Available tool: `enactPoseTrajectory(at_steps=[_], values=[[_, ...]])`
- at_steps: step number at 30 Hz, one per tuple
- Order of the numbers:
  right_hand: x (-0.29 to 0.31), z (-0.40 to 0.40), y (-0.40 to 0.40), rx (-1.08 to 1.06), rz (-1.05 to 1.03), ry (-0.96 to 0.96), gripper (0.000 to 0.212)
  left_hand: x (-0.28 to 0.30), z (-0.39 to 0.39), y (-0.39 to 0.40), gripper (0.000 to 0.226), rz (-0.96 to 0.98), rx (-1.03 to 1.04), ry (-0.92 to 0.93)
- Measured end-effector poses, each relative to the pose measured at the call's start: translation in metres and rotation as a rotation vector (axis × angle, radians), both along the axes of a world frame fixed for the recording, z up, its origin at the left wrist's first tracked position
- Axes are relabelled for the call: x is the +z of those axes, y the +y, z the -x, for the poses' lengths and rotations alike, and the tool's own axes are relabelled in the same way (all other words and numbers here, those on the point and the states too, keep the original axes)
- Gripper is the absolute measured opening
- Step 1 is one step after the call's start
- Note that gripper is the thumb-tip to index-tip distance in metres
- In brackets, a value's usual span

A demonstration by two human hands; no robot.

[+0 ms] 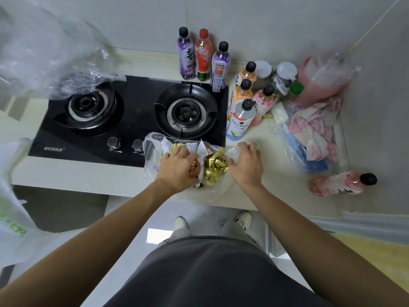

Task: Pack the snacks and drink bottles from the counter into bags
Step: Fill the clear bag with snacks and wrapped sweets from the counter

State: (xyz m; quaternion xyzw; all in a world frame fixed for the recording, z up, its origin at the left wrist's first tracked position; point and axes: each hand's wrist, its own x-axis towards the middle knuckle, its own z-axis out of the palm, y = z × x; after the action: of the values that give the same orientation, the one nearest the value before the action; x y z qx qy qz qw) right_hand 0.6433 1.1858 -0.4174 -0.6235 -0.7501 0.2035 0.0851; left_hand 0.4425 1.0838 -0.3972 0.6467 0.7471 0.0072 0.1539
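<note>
Counter (pixel 276 165) w/ black 2-burner stove (pixel 132 120) takes up most of the view. Step in hand, as I read it: snacks going into the clear bag (pixel 152 156) at the front edge, half on the stove's knob strip, half on the counter. Drinks not packed yet.

Bottles, big groups first: 3 upright at the back by the wall — purple (pixel 186 56), red (pixel 202 56), purple (pixel 219 67). 4 more upright just right of the stove — 2 orange (pixel 245 76), (pixel 241 96), 1 pink (pixel 263 105), 1 white-label (pixel 240 120), packed close together. 1 pink bottle (pixel 340 183) lies on its side far right, well apart from the rest. Another clear bag (pixel 309 134) w/ pink cloth sits between them.

Snacks (pixel 213 169): gold-foil and white wrappers heaped in the bag's mouth, between both hands.

Hands: both forearms reach fwd and down, palms down. Left hand (pixel 179 167) is on top of the snack pile, fingers curled over the wrappers; looks like it's gripping or pushing them in, can't tell exactly which pack. Right hand (pixel 247 162) pinches the bag's right edge, fingers bent round the film, holding the mouth open.

Next, prob.: seat the snacks fully inside w/o tearing thin film, keep the mouth wide, then start on bottles — nearest is the white-label 1.
</note>
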Motion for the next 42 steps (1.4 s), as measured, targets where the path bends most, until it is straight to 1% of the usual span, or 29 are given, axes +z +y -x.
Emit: enactPoseTrajectory(at_steps=[2, 4, 6, 7, 8, 9, 11, 12, 14, 16, 17, 18, 20, 22, 24, 27, 29, 31, 32, 33, 34, 35, 36, 37, 40, 42], values=[[-0.003, -0.002, 0.004, -0.081, 0.127, 0.015, 0.051, 0.004, 0.007, -0.003, 0.062, -0.111, 0.055, -0.040], [-0.005, -0.001, 0.007, -0.159, 0.234, 0.045, 0.052, 0.006, 0.018, -0.007, 0.061, -0.229, 0.154, -0.025], [-0.007, 0.001, 0.011, -0.259, 0.353, 0.115, 0.049, 0.008, 0.033, -0.011, 0.062, -0.322, 0.347, -0.010], [-0.010, 0.002, 0.014, -0.336, 0.417, 0.183, 0.045, 0.008, 0.041, -0.012, 0.063, -0.321, 0.474, -0.033], [-0.011, 0.003, 0.016, -0.421, 0.478, 0.272, 0.039, 0.008, 0.047, -0.012, 0.066, -0.270, 0.603, -0.072], [-0.013, 0.005, 0.018, -0.496, 0.537, 0.372, 0.035, 0.007, 0.054, -0.010, 0.068, -0.181, 0.704, -0.112], [-0.014, 0.008, 0.019, -0.576, 0.637, 0.527, 0.030, 0.005, 0.062, -0.005, 0.069, 0.022, 0.783, -0.162], [-0.012, 0.010, 0.019, -0.580, 0.659, 0.577, 0.026, 0.004, 0.064, -0.002, 0.065, 0.093, 0.783, -0.176], [-0.003, 0.013, 0.018, -0.563, 0.656, 0.660, 0.023, 0.004, 0.065, 0.004, 0.047, 0.135, 0.760, -0.213], [0.009, 0.017, 0.017, -0.542, 0.638, 0.754, 0.014, 0.006, 0.066, 0.009, 0.023, 0.081, 0.769, -0.345], [0.016, 0.018, 0.017, -0.530, 0.625, 0.810, 0.012, 0.007, 0.066, 0.010, 0.019, 0.030, 0.791, -0.449], [0.023, 0.019, 0.017, -0.519, 0.616, 0.862, 0.011, 0.011, 0.066, 0.010, 0.022, -0.031, 0.817, -0.555], [0.040, 0.021, 0.017, -0.511, 0.604, 0.938, 0.011, 0.027, 0.066, 0.007, 0.034, -0.152, 0.860, -0.730], [0.059, 0.022, 0.017, -0.479, 0.559, 0.984, 0.015, 0.047, 0.065, 0.001, 0.031, -0.245, 0.844, -0.796], [0.077, 0.023, 0.015, -0.420, 0.470, 1.001, 0.022, 0.065, 0.066, -0.006, 0.027, -0.325, 0.824, -0.851], [0.101, 0.024, 0.012, -0.335, 0.378, 1.019, 0.029, 0.085, 0.066, -0.014, 0.024, -0.415, 0.820, -0.882], [0.114, 0.024, 0.011, -0.318, 0.342, 1.036, 0.028, 0.097, 0.067, -0.015, 0.023, -0.404, 0.822, -0.889], [0.127, 0.023, 0.008, -0.289, 0.306, 1.030, 0.023, 0.103, 0.072, -0.015, 0.026, -0.275, 0.802, -0.844], [0.132, 0.022, 0.006, -0.280, 0.300, 1.036, 0.022, 0.103, 0.077, -0.017, 0.027, -0.185, 0.775, -0.775], [0.136, 0.021, 0.005, -0.278, 0.298, 1.047, 0.024, 0.107, 0.082, -0.019, 0.033, -0.115, 0.740, -0.700], [0.140, 0.020, 0.003, -0.275, 0.295, 1.055, 0.030, 0.110, 0.086, -0.021, 0.043, -0.089, 0.711, -0.657], [0.143, 0.018, 0.001, -0.270, 0.289, 1.055, 0.036, 0.115, 0.088, -0.023, 0.051, -0.105, 0.696, -0.655], [0.146, 0.016, -0.001, -0.268, 0.283, 1.058, 0.039, 0.119, 0.088, -0.023, 0.054, -0.167, 0.695, -0.673], [0.148, 0.013, -0.003, -0.271, 0.276, 1.069, 0.040, 0.128, 0.085, -0.023, 0.053, -0.237, 0.691, -0.695], [0.157, 0.002, -0.008, -0.298, 0.258, 1.155, 0.037, 0.164, 0.063, -0.020, 0.036, -0.438, 0.643, -0.740], [0.169, -0.007, -0.008, -0.328, 0.228, 1.193, 0.036, 0.189, 0.046, -0.018, 0.032, -0.516, 0.601, -0.758]])
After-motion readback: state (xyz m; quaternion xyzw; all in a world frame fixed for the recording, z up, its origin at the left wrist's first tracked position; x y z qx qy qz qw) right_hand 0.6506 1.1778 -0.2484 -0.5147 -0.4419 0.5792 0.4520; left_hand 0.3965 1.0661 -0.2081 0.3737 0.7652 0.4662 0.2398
